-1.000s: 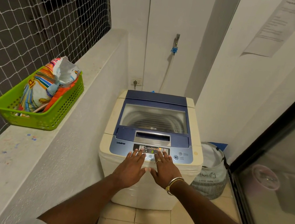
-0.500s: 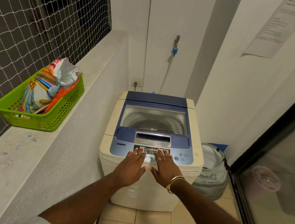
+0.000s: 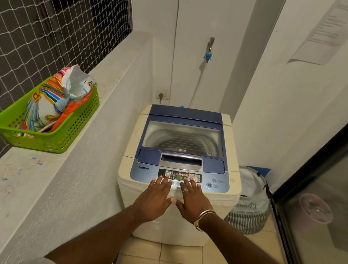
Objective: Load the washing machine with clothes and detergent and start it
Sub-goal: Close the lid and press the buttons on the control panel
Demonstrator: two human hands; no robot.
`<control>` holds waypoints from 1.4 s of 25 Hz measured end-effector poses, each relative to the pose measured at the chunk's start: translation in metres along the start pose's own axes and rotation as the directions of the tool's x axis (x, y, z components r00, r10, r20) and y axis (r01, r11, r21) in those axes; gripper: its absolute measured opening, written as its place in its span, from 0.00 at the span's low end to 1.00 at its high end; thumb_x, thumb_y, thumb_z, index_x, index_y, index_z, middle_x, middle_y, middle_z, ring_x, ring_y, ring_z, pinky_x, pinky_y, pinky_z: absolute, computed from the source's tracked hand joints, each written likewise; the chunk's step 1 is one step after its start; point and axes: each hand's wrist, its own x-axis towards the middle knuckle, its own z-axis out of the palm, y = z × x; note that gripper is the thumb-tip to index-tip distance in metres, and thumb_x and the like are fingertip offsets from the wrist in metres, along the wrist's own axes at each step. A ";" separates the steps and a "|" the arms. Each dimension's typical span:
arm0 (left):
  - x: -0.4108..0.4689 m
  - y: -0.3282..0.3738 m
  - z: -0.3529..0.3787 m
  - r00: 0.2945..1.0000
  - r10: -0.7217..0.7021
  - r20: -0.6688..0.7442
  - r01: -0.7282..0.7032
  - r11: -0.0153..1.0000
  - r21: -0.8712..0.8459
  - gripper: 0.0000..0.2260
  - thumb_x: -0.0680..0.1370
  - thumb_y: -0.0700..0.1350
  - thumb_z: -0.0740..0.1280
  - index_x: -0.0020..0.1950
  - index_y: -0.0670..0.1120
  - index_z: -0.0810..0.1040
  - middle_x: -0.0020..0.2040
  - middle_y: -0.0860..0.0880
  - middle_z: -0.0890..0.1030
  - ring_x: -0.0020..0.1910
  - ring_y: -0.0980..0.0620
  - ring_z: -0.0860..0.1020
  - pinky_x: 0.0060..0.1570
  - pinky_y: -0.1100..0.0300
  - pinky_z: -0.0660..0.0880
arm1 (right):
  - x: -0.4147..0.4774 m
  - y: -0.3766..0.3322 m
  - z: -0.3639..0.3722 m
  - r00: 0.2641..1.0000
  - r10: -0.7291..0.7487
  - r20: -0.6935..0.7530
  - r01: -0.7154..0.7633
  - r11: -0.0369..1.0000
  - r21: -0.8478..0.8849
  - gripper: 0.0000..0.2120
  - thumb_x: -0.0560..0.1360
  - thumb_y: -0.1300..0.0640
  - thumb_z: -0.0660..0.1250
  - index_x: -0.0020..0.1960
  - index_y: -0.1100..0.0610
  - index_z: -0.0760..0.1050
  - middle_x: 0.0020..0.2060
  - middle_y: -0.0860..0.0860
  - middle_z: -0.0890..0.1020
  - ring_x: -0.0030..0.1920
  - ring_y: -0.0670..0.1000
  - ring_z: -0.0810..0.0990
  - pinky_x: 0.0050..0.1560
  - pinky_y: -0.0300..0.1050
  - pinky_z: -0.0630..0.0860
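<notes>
A narrow tiled balcony with white walls and a net (image 3: 38, 14) across the opening at 10 o'clock. The washing machine (image 3: 181, 158), a cream top-loader with a blue top, stands on the floor at the centre against the far wall, and its lid (image 3: 184, 138) is down. A tap (image 3: 209, 49) with a hose sits on the wall at 12 o'clock from it.

Both arms reach forward to its near edge. The left hand (image 3: 153, 198) and right hand (image 3: 193, 201) lie flat side by side, thumbs almost meeting. Their fingers (image 3: 165, 180) are straight and slightly spread, gripping nothing, with the tips on the lower edge of the control panel (image 3: 195, 178), where a green figure is lit. The right hand wears a ring (image 3: 185, 189) and a bangle (image 3: 203, 218).

At 9 o'clock from the machine, on the concrete ledge (image 3: 19, 186), stands a green basket (image 3: 70, 134) holding a colourful packet (image 3: 57, 102). At 3 o'clock, just beside the machine on the floor, sits a white laundry bag (image 3: 248, 205), with a dark-framed glass door (image 3: 329, 206) beyond it.
</notes>
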 end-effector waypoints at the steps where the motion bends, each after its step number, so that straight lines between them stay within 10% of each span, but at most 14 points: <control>1: 0.000 0.000 0.000 1.000 0.000 -0.004 0.000 1.000 0.006 0.29 0.84 0.59 0.48 0.81 0.46 0.48 0.81 0.46 0.47 0.80 0.46 0.46 0.76 0.52 0.42 | 0.000 -0.001 0.001 1.000 -0.003 0.000 0.003 1.000 0.000 0.34 0.81 0.38 0.50 0.79 0.58 0.50 0.79 0.56 0.51 0.79 0.57 0.46 0.77 0.54 0.45; 14: -0.004 -0.007 0.005 0.999 -0.032 0.009 0.032 0.999 -0.002 0.30 0.84 0.59 0.50 0.81 0.45 0.49 0.81 0.46 0.49 0.80 0.45 0.47 0.77 0.51 0.43 | 0.005 -0.011 0.002 0.997 -0.048 0.061 0.046 0.998 0.034 0.34 0.81 0.39 0.50 0.79 0.59 0.51 0.79 0.56 0.52 0.79 0.57 0.49 0.78 0.55 0.49; 21: -0.005 -0.015 0.011 0.996 -0.067 0.051 0.068 0.997 -0.023 0.29 0.84 0.58 0.49 0.81 0.46 0.47 0.81 0.46 0.47 0.80 0.46 0.45 0.77 0.52 0.42 | 0.017 -0.019 0.006 0.988 -0.013 0.156 0.005 0.999 0.048 0.33 0.80 0.44 0.56 0.79 0.56 0.51 0.80 0.50 0.49 0.67 0.57 0.75 0.60 0.53 0.76; 35: 0.010 -0.031 0.015 0.994 -0.062 0.094 0.063 0.998 -0.007 0.28 0.84 0.57 0.48 0.81 0.46 0.47 0.81 0.46 0.46 0.80 0.45 0.45 0.77 0.50 0.41 | 0.040 -0.038 0.011 0.973 0.047 0.226 -0.036 0.998 -0.052 0.32 0.80 0.47 0.56 0.79 0.59 0.51 0.79 0.54 0.48 0.63 0.60 0.77 0.58 0.55 0.76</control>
